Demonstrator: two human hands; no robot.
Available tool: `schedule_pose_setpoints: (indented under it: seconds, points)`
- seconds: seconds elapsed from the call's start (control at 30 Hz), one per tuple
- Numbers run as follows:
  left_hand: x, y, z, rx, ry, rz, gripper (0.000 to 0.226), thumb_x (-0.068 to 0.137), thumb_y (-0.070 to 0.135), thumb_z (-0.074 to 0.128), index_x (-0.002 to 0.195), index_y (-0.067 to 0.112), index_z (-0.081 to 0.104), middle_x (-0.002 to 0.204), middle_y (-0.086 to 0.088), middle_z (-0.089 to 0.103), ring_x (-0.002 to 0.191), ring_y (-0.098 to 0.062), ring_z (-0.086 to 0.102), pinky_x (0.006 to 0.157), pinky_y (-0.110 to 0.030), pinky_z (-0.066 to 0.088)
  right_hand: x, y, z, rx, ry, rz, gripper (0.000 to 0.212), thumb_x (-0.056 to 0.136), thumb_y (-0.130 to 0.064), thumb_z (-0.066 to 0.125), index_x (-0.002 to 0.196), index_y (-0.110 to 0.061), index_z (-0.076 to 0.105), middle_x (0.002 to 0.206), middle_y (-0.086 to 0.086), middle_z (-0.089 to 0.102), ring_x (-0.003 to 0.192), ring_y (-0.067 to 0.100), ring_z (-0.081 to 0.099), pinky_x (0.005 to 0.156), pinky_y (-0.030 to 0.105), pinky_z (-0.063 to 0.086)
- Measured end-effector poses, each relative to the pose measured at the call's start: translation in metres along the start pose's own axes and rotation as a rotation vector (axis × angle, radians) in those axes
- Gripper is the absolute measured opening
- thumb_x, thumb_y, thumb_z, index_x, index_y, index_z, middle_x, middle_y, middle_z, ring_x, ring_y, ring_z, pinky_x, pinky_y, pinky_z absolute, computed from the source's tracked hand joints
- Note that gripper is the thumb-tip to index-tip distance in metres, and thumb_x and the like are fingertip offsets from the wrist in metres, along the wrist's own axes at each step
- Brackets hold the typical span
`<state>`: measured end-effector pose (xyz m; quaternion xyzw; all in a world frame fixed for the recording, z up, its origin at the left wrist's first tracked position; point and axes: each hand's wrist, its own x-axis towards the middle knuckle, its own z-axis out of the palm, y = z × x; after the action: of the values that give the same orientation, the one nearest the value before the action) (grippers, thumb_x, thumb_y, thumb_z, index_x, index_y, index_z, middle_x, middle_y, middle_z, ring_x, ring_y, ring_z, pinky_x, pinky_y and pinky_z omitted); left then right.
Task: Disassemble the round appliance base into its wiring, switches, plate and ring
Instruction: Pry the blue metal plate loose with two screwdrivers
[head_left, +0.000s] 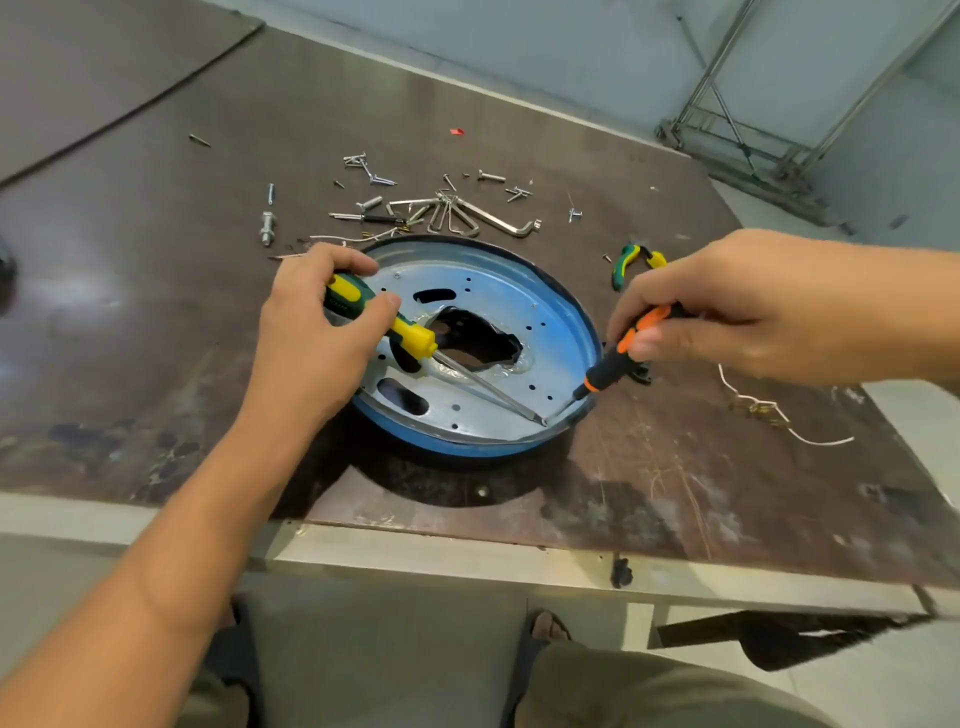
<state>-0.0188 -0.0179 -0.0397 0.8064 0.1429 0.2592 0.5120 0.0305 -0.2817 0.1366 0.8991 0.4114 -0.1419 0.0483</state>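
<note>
**Surroundings.** A dark, scuffed table (156, 312) fills most of the frame.
- Upper centre, just behind the base: a scatter of loose screws (379, 179) and a bunch of hex keys (467, 215), with one large bolt (267, 228) to their left.
- Further up lies a small red scrap (456, 132).
- Pliers (636, 260) with green-and-yellow handles lie right of centre, near the base rim, partly hidden by the right hand.
- A white wire (779, 415) lies loose at the right of the frame, below that hand.
- A metal frame (727, 130) stands in the upper right corner, off the table.

**Base.** The round base (550, 312) sits flat on the table at the centre of the frame, open side up. The blue ring (467, 449) forms its outer wall. The silver plate (493, 291) sits inside it, with a jagged dark hole in the middle, a few slots and small round holes.

**Hands.**
- The left hand (317, 332) lies over the left part of the plate and covers the rim there. Its fingers are curled round the handle of a yellow screwdriver (410, 332). The shaft runs diagonally across the plate toward the lower right, and the tip lands at the seam between plate and ring.
- The right hand (727, 306) is outside the ring, at the right. Its thumb and fingers pinch the handle of an orange screwdriver (618, 358), which slants down and left over the rim. Its tip lands at the same seam, just beside the other tip.
- Cannot tell whether the two tips touch.
</note>
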Motion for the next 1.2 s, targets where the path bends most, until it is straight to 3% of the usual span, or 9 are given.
schedule_pose_setpoints:
  seconds: [0.17, 0.23, 0.33, 0.47, 0.6, 0.87, 1.0, 1.07, 1.2]
  points:
    - [-0.001, -0.001, 0.0, 0.003, -0.008, 0.022, 0.019, 0.091, 0.032, 0.071, 0.109, 0.032, 0.063, 0.11, 0.004, 0.052, 0.084, 0.018, 0.048, 0.071, -0.009, 0.035, 0.001, -0.006, 0.005, -0.452, 0.083, -0.34, 0.035, 0.086, -0.005, 0.059, 0.111, -0.029, 0.066, 0.107, -0.007, 0.06, 0.053, 0.012, 0.037, 0.046, 0.031, 0.035]
    - [-0.002, -0.001, 0.0, 0.01, -0.003, 0.028, 0.019, 0.091, 0.031, 0.07, 0.109, 0.032, 0.063, 0.112, 0.004, 0.052, 0.086, 0.022, 0.046, 0.071, -0.009, 0.034, 0.003, -0.004, 0.004, -0.348, 0.065, -0.349, 0.027, 0.094, -0.02, 0.061, 0.12, -0.028, 0.06, 0.111, -0.008, 0.059, 0.063, 0.016, 0.048, 0.056, 0.04, 0.049]
    - [-0.001, -0.002, 0.001, 0.02, -0.003, 0.03, 0.02, 0.091, 0.033, 0.07, 0.109, 0.033, 0.062, 0.112, 0.005, 0.051, 0.085, 0.023, 0.045, 0.069, -0.006, 0.035, 0.016, 0.003, -0.002, -0.069, 0.012, -0.113, 0.056, 0.091, -0.062, 0.047, 0.135, -0.028, 0.051, 0.088, -0.021, 0.066, 0.075, -0.005, 0.06, 0.068, 0.014, 0.045]
    - [0.0, -0.005, 0.002, 0.019, -0.002, 0.044, 0.019, 0.09, 0.034, 0.071, 0.108, 0.033, 0.062, 0.11, 0.004, 0.052, 0.084, 0.021, 0.046, 0.069, -0.01, 0.035, 0.025, 0.011, 0.004, -0.077, 0.103, -0.139, 0.015, 0.096, -0.03, 0.063, 0.105, -0.025, 0.075, 0.093, -0.02, 0.065, 0.079, -0.01, 0.058, 0.069, 0.005, 0.039]
    - [0.002, -0.005, 0.0, 0.0, -0.016, 0.038, 0.019, 0.088, 0.035, 0.073, 0.106, 0.032, 0.064, 0.107, 0.003, 0.055, 0.079, 0.009, 0.051, 0.069, -0.014, 0.036, 0.018, 0.001, 0.003, 0.048, 0.116, -0.188, 0.028, 0.088, -0.011, 0.076, 0.108, -0.03, 0.073, 0.096, -0.017, 0.061, 0.087, 0.004, 0.063, 0.07, 0.012, 0.047]
    - [0.001, -0.007, 0.0, -0.017, -0.015, 0.046, 0.02, 0.089, 0.037, 0.072, 0.106, 0.032, 0.064, 0.106, 0.0, 0.057, 0.081, 0.0, 0.051, 0.07, -0.017, 0.038, 0.023, 0.001, -0.002, -0.11, -0.167, 0.381, 0.064, 0.094, -0.07, 0.041, 0.092, -0.013, 0.071, 0.056, 0.003, 0.07, 0.041, 0.011, 0.059, 0.053, 0.026, 0.047]
    - [0.002, -0.007, 0.0, -0.018, -0.013, 0.041, 0.02, 0.089, 0.035, 0.072, 0.107, 0.031, 0.064, 0.109, 0.001, 0.055, 0.08, 0.004, 0.051, 0.071, -0.014, 0.038, 0.017, 0.005, 0.0, -0.262, 0.0, -0.085, 0.005, 0.093, -0.025, 0.067, 0.098, -0.024, 0.067, 0.09, -0.008, 0.061, 0.064, 0.003, 0.053, 0.061, 0.017, 0.039]
    - [0.002, -0.007, 0.0, -0.016, -0.011, 0.041, 0.02, 0.089, 0.035, 0.072, 0.107, 0.031, 0.063, 0.109, 0.004, 0.053, 0.08, 0.008, 0.051, 0.071, -0.012, 0.037, 0.014, 0.002, 0.006, -0.262, 0.054, -0.254, 0.023, 0.088, -0.003, 0.069, 0.101, -0.022, 0.065, 0.104, -0.002, 0.054, 0.073, -0.001, 0.049, 0.066, 0.021, 0.039]
    - [0.001, -0.007, 0.0, -0.018, -0.012, 0.048, 0.02, 0.09, 0.034, 0.072, 0.107, 0.031, 0.063, 0.109, 0.006, 0.051, 0.081, 0.015, 0.049, 0.07, -0.012, 0.037, 0.02, 0.0, 0.005, -0.093, 0.055, -0.149, 0.043, 0.093, -0.043, 0.066, 0.13, -0.023, 0.057, 0.104, -0.005, 0.063, 0.083, -0.01, 0.055, 0.07, 0.006, 0.04]
